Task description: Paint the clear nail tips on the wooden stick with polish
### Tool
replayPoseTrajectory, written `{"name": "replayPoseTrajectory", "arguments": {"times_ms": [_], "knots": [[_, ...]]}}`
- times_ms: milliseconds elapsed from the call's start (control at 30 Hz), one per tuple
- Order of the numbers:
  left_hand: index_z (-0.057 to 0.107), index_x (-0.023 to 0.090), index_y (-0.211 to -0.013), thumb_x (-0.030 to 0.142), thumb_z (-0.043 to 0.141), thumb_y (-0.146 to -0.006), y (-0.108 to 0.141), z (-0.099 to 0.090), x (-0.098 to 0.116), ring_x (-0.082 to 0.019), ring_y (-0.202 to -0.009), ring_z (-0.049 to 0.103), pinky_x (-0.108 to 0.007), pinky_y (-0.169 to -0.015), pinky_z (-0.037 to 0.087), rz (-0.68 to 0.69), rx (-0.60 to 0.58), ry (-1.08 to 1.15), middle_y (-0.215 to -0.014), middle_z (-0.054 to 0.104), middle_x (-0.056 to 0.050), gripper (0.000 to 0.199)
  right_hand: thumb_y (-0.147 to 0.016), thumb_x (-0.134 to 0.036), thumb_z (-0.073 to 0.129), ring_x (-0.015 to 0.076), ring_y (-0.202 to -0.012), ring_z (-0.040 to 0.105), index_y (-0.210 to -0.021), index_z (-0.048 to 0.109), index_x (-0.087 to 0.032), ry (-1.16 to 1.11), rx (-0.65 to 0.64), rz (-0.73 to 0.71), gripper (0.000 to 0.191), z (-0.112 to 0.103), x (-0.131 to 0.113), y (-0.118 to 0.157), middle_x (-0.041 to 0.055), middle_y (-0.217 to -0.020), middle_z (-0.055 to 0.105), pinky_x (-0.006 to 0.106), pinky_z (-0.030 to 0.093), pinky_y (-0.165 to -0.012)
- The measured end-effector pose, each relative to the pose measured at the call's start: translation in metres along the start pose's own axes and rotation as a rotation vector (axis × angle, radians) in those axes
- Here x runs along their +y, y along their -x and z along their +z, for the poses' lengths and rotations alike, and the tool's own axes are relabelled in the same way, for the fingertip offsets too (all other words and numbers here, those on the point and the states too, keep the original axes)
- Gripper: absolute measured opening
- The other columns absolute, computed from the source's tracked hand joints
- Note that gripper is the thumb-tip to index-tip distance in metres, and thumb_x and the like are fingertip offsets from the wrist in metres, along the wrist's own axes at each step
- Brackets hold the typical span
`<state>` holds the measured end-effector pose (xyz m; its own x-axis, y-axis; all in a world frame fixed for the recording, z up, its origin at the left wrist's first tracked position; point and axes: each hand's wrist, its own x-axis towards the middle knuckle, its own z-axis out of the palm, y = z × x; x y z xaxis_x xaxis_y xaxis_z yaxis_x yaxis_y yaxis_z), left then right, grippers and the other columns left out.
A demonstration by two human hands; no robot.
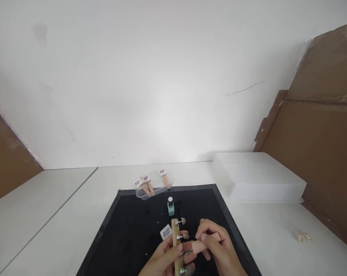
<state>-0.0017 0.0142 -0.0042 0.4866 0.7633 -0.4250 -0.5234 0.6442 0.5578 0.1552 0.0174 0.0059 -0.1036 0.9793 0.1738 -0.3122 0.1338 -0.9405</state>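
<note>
My left hand (pixel 169 255) is wrapped round a narrow wooden bar (pixel 176 237) that stands lengthwise to my view. Several metal screws with dull, rounded heads (pixel 186 236) stick out of its right side. My right hand (pixel 216 245) pinches a flat, pinkish-beige strip (pixel 200 246), whose left end meets one of the metal pieces on the bar. A small white square with a purple print (pixel 166 232) lies just left of the bar. Beyond the bar stands a small teal bottle with a black and white top (pixel 170 207).
A black mat (pixel 127 226) lies on the white table (pixel 61 207). At its back edge, a clear tray (pixel 144 197) holds several beige strips with printed white heads (pixel 165 180). A white plastic box (pixel 265 180) is at the back right, with small beige rings (pixel 300 237) nearer.
</note>
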Motion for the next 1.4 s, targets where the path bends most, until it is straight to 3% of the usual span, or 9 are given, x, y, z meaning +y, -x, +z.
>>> {"name": "replayPoseTrajectory", "arguments": {"times_ms": [300,500,800,1100,1233,1400], "knots": [[0.060,0.016,-0.087,0.024,0.066,-0.065,-0.002,0.005,0.000,-0.012,-0.061,0.057,-0.026,-0.062,0.036,0.016,-0.087,0.021,-0.069,0.063,-0.003,0.025,-0.073,-0.026,0.057,0.0062,-0.039,0.031,-0.061,0.059,-0.016,0.060,-0.011,0.017,0.015,0.000,0.000,0.000,-0.0053,-0.057,0.040,0.021,0.024,-0.040],[0.059,0.017,-0.097,0.026,0.064,-0.067,0.001,0.007,0.002,-0.014,-0.071,0.059,-0.028,-0.069,0.041,-0.035,0.056,-0.049,-0.086,0.066,-0.005,0.031,-0.074,-0.022,0.055,0.0089,-0.044,0.036,-0.061,0.061,-0.016,0.213,-0.095,-0.050,0.016,0.001,-0.006,0.003,-0.0032,-0.058,0.043,0.022,0.028,-0.045],[0.060,0.016,-0.100,0.030,0.066,-0.064,-0.004,-0.001,-0.001,-0.021,-0.087,0.061,-0.034,-0.081,0.041,-0.035,0.059,-0.056,-0.093,0.067,-0.008,0.039,-0.077,-0.026,0.055,0.0134,-0.054,0.045,-0.062,0.064,-0.017,0.276,-0.158,-0.178,0.019,0.002,-0.002,0.004,-0.0005,-0.061,0.048,0.025,0.037,-0.054],[0.058,0.015,-0.101,0.029,0.063,-0.068,-0.003,0.001,0.000,-0.020,-0.083,0.063,-0.033,-0.079,0.044,-0.043,0.082,-0.055,-0.088,0.068,-0.008,0.036,-0.073,-0.020,0.057,0.0145,-0.054,0.044,-0.061,0.064,-0.019,0.353,-0.175,-0.237,0.014,0.006,-0.008,0.003,-0.0006,-0.060,0.048,0.026,0.037,-0.059],[0.058,0.014,-0.101,0.028,0.062,-0.069,-0.003,0.001,0.001,-0.021,-0.083,0.063,-0.035,-0.080,0.043,-0.046,0.075,-0.039,-0.089,0.068,-0.009,0.035,-0.072,-0.016,0.055,0.0158,-0.058,0.046,-0.062,0.062,-0.020,0.338,-0.157,-0.247,0.013,0.008,-0.011,0.005,-0.0008,-0.060,0.049,0.026,0.036,-0.060],[0.059,0.014,-0.099,0.027,0.062,-0.069,-0.002,0.003,0.002,-0.020,-0.080,0.063,-0.034,-0.081,0.044,-0.052,0.070,-0.030,-0.089,0.068,-0.008,0.033,-0.075,-0.024,0.055,0.0135,-0.053,0.040,-0.056,0.054,-0.018,0.291,-0.111,-0.178,0.020,0.006,-0.012,0.006,-0.0029,-0.058,0.041,0.025,0.033,-0.054]]}}
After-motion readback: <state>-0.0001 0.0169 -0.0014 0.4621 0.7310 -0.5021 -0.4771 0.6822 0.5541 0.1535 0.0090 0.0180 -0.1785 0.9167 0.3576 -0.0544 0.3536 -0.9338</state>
